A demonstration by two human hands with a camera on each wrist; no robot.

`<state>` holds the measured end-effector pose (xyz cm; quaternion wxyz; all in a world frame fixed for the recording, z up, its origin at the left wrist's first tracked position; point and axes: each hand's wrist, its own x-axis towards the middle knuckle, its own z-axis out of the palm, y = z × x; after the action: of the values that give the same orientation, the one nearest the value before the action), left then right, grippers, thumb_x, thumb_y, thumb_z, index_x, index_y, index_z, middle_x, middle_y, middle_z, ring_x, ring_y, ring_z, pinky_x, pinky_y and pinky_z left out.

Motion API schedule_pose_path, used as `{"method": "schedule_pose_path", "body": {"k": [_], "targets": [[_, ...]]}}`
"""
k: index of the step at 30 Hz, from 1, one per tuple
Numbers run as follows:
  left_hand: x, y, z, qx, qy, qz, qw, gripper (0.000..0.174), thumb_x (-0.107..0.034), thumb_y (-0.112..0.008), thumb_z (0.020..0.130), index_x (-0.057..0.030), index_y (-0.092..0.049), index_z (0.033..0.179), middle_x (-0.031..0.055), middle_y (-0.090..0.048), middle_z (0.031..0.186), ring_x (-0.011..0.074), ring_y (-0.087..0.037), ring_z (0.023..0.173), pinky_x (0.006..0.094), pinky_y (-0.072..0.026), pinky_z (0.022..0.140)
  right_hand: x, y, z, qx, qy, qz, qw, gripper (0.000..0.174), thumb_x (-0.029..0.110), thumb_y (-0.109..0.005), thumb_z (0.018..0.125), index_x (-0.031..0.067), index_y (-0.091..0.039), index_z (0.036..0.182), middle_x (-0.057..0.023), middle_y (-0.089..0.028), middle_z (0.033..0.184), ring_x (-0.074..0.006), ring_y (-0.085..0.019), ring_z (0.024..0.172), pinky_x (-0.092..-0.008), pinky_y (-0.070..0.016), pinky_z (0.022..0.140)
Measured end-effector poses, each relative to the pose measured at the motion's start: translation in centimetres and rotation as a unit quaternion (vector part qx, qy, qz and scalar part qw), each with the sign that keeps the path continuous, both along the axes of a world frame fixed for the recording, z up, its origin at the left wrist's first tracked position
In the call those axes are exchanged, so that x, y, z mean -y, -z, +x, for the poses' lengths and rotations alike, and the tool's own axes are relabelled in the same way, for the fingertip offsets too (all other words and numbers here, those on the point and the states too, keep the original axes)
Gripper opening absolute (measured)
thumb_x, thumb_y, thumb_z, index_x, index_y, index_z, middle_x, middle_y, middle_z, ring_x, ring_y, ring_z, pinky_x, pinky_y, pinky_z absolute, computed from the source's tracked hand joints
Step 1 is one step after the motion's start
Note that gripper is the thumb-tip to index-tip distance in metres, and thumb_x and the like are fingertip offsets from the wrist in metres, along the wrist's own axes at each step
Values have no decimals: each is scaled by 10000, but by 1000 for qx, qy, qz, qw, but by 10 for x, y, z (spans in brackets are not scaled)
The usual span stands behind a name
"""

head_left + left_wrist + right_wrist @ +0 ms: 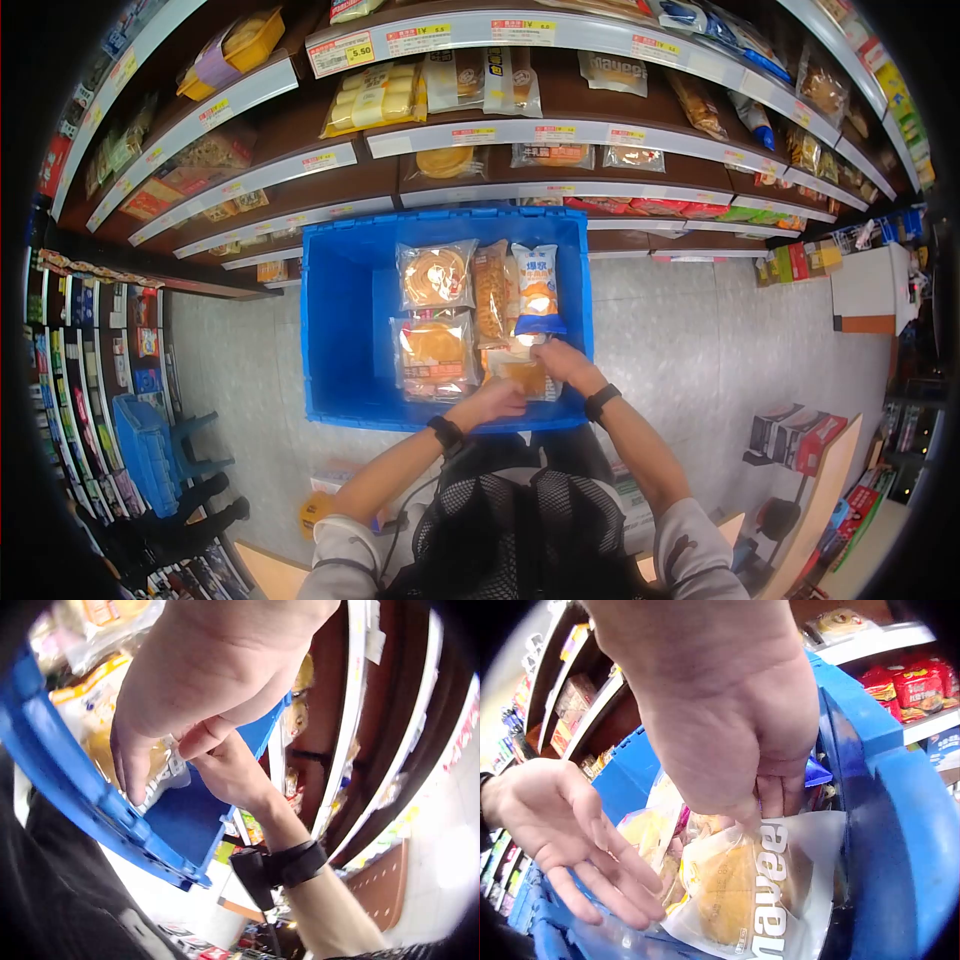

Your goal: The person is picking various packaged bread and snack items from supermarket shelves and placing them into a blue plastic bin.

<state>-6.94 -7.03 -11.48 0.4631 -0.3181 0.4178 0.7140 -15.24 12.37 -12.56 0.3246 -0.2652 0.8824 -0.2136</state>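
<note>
In the head view, both hands are in the near right corner of a blue crate (350, 412). There lies a clear bag of bread (727, 896) with large white lettering. My right hand (566, 364) pinches the bag's upper edge between thumb and fingers; some fingertips are hidden behind it. At the bag's left side is my left hand (577, 840), palm turned up and fingers spread. A blue-and-white snack bag (538, 290) and a long packaged bread (491, 295) lie beyond the hands. Round packaged breads (436, 275) fill the crate's middle.
Shelves (440, 35) with packaged breads and price tags rise beyond the crate. Red food packs (919, 690) sit on a low shelf. On the right floor stand red-and-grey cartons (800, 437). Blue plastic crates (145, 455) stand at the left. The crate's left part shows bare blue walls.
</note>
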Motion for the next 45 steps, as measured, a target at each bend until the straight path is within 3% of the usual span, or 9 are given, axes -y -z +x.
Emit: {"method": "schedule_pose_path", "body": {"k": [4,10,12,16,18,26,38,43,45], "targets": [[19,6,-3,-112,39,-75,990,251,-141,-534,884,-39,-538,1113,82,-577,1097,207,-577,1052,378,-488,915,9,3,9,21,30,16,999,270,-30,-587,759,25,-617,1022,-244,-641,1025,-390,-616,1003,-457,-503,858],[27,-3,-10,-132,133,-109,976,241,-145,-548,898,-2,-551,1092,94,-596,1053,197,-593,1005,331,-495,863,16,-12,20,43,74,74,994,328,-34,-596,746,17,-621,1069,-243,-641,1051,-380,-616,1018,-441,-500,887],[28,0,-13,-152,147,-102,972,247,-142,-551,900,12,-559,1093,92,-608,1028,189,-599,976,311,-494,839,11,-12,29,-92,69,-41,992,260,41,-557,807,4,-626,1055,-246,-647,988,-393,-620,964,-467,-491,851],[28,-18,-17,-229,168,-129,950,276,-142,-550,909,45,-574,1112,86,-637,975,165,-609,914,267,-487,786,5,-45,40,-123,106,-69,984,315,-8,-568,793,-23,-619,1103,-248,-641,1064,-382,-616,1013,-447,-493,894],[28,-19,-16,-275,167,-145,936,285,-137,-556,909,50,-570,1123,94,-636,997,164,-608,922,269,-489,792,1,-66,52,-100,185,-102,972,246,48,-519,850,-27,-629,1057,-250,-642,1015,-409,-608,959,-455,-488,848],[28,-47,0,-402,167,-161,886,310,-79,-583,891,58,-544,1167,135,-616,1125,174,-599,1004,289,-493,866,-28,-108,93,-62,270,-111,954,261,72,-539,868,-7,-627,1101,-230,-646,1039,-407,-609,972,-431,-493,854],[8,-77,25,-429,130,-177,876,303,-51,-553,900,43,-537,1188,136,-610,1143,198,-600,1049,292,-498,873,-67,-124,107,-76,284,-167,941,271,97,-560,880,2,-625,1126,-217,-648,1068,-394,-615,982,-422,-497,864],[-40,-105,39,-450,172,-313,819,302,-62,-574,883,26,-559,1172,179,-652,1114,256,-641,1054,343,-508,890,-118,-127,123,-83,274,-204,936,287,101,-556,883,-7,-614,1142,-228,-639,1093,-407,-605,999,-436,-488,887],[-64,-112,47,-467,165,-311,811,295,-61,-571,891,29,-556,1171,155,-647,1102,227,-637,1028,329,-513,876,-146,-135,135,-116,267,-201,935,285,107,-561,883,-9,-617,1138,-226,-640,1094,-406,-603,1004,-432,-488,888]]}}
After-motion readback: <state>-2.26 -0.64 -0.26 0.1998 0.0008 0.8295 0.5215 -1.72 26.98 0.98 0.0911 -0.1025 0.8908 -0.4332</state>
